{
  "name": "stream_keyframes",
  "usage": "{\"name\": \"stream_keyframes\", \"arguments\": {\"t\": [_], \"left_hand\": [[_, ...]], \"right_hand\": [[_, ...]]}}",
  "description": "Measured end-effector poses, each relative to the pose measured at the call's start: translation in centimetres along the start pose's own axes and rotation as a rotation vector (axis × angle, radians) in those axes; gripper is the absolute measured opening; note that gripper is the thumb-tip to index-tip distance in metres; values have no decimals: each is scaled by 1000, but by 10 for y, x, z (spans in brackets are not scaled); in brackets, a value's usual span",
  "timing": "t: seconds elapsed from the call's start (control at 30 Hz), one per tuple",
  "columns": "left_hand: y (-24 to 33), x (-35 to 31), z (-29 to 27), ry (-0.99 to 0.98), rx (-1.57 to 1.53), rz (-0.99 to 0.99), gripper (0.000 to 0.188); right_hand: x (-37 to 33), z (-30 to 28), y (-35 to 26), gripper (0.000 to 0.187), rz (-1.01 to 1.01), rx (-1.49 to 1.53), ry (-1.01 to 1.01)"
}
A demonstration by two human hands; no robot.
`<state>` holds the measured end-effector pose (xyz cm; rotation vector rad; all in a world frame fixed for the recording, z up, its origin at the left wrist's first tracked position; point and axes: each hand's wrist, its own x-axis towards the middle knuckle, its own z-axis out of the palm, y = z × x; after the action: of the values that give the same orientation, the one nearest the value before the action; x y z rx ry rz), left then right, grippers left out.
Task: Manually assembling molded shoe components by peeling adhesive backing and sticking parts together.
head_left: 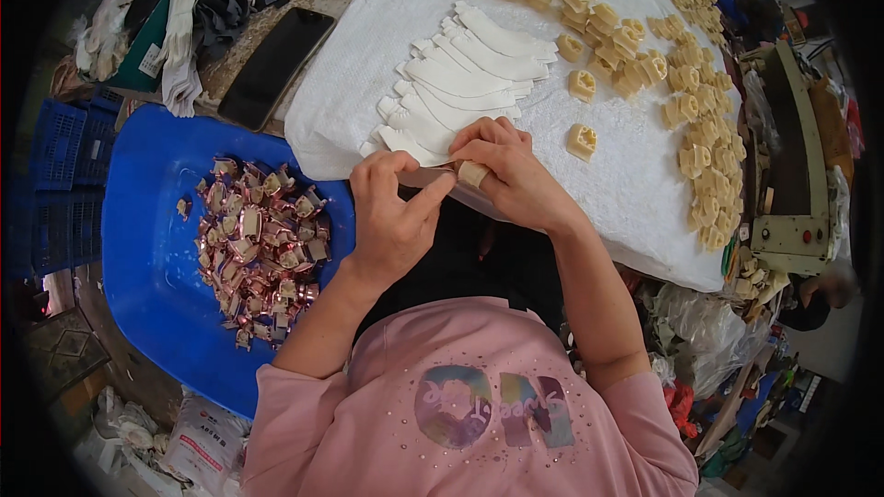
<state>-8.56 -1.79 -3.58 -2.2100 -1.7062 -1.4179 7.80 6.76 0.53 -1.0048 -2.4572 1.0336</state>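
My right hand (pixel 517 170) grips a small beige plastic block (pixel 472 173) at the front edge of a table spread with white cloth. The block is partly covered by my fingers and looks like a heel piece. Close beside it is my left hand (pixel 391 216), fingers bent, at the end of a thin white strip that runs toward the block; the fingers hide much of this strip. Its thumb side points at the block. Just beyond both hands, curved white strips (pixel 465 74) lie fanned out in overlapping layers. Two loose beige blocks (pixel 581 142) sit to their right.
Many more beige blocks (pixel 704 156) line the right and far sides of the white cloth (pixel 617 221). At left, a blue basin (pixel 147 248) holds a heap of shiny pink-and-beige pieces (pixel 258 239). A black phone (pixel 276 64) lies beyond it. Clear bags (pixel 709 322) crowd the right.
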Motion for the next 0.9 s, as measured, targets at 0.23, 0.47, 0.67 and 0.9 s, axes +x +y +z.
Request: {"name": "stream_keyframes", "arguments": {"t": [0.23,0.47,0.67,0.9], "left_hand": [[-6,-5,7,97,93,70,41],[-9,-2,17,200,97,74,29],[-12,6,20,215,98,131,26],[-12,11,18,200,128,141,25]], "right_hand": [[2,9,-6,15,-25,-175,76],[5,8,-13,32,-38,-241,173],[7,4,-12,28,-36,-150,217],[10,5,-7,28,-43,-228,210]]}}
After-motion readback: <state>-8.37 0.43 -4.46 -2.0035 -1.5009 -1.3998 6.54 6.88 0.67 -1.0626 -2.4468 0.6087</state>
